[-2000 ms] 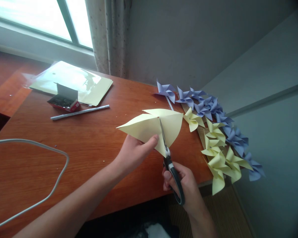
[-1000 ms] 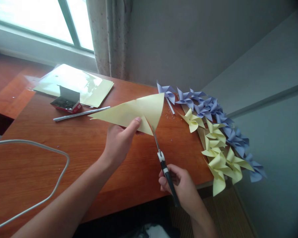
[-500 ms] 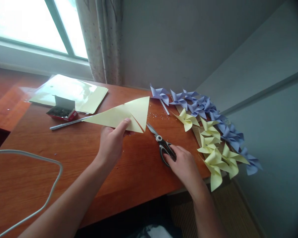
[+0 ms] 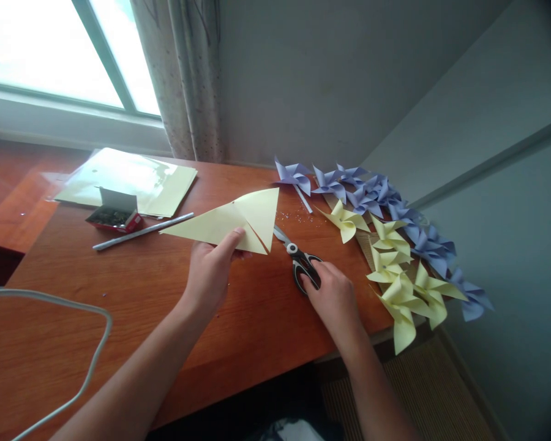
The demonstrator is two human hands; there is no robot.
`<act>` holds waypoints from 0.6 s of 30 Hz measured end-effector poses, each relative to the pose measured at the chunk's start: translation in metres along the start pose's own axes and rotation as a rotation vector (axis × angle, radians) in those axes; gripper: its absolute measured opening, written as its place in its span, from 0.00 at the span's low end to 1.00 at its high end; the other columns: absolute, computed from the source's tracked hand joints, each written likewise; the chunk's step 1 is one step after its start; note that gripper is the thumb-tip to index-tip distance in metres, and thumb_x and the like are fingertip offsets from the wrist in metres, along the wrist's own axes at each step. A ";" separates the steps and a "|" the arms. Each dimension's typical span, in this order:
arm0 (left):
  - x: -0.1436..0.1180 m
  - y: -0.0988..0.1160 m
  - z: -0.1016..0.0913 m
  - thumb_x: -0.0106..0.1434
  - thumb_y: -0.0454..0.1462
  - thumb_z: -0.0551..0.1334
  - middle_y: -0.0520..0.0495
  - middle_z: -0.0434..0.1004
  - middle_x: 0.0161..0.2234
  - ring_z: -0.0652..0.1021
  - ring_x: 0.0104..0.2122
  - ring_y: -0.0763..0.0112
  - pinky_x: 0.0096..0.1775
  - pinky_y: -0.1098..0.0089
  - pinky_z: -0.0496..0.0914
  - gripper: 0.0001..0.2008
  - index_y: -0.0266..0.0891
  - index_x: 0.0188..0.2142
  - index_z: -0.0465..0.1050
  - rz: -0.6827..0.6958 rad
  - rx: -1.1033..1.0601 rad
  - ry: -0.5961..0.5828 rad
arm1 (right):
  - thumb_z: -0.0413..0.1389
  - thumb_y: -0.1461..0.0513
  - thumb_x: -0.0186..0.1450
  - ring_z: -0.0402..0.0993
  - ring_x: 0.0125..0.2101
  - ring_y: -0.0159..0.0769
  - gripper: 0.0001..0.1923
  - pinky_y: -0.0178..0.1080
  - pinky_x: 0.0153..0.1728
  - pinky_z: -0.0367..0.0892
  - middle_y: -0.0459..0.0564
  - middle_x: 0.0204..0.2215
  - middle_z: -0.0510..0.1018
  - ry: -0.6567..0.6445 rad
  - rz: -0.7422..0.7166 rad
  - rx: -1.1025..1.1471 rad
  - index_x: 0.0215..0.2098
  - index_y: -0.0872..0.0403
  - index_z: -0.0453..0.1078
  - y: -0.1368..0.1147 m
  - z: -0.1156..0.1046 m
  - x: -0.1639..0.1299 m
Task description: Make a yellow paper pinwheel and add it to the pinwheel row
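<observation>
My left hand (image 4: 215, 260) pinches a folded sheet of pale yellow paper (image 4: 206, 223), thumb on top and fingers beneath. A slit runs through the paper near its right corner. To the right, my right hand (image 4: 333, 294) has its fingers on the handles of black and grey scissors (image 4: 307, 266). The scissor blades point up and left, and their tips reach the paper's right edge. Whether the tips touch the paper I cannot tell. Behind the paper's left point lies a grey-white stick (image 4: 142, 231).
A small red box (image 4: 127, 225) with its lid up stands near a plastic-covered stack of yellow paper (image 4: 174, 190). Several purple pinwheels (image 4: 294, 176) and yellow pinwheels (image 4: 346, 222) crowd the table's right end. A white cable (image 4: 96, 349) curves across the left.
The scissors have shifted slightly up and left, bringing their tips against or behind the paper's right edge. The paper sits a little lower and further right, showing more of the stick.
</observation>
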State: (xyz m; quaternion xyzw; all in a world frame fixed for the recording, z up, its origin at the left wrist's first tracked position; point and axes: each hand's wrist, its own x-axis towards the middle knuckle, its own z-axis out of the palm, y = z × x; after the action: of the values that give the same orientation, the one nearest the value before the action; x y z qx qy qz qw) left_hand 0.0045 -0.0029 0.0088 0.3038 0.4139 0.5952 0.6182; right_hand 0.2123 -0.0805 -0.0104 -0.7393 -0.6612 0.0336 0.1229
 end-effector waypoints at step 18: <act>-0.007 -0.004 0.000 0.60 0.40 0.69 0.49 0.76 0.32 0.72 0.30 0.71 0.29 0.73 0.68 0.10 0.35 0.35 0.76 -0.016 0.088 -0.096 | 0.59 0.61 0.67 0.79 0.43 0.49 0.13 0.44 0.41 0.69 0.56 0.43 0.81 -0.014 0.077 -0.130 0.50 0.55 0.74 -0.007 -0.001 -0.004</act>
State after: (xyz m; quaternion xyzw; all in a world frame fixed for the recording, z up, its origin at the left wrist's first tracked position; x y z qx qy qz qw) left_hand 0.0070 -0.0101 0.0063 0.3555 0.4119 0.5564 0.6280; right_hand 0.2051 -0.0839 -0.0081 -0.7704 -0.6338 0.0006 0.0684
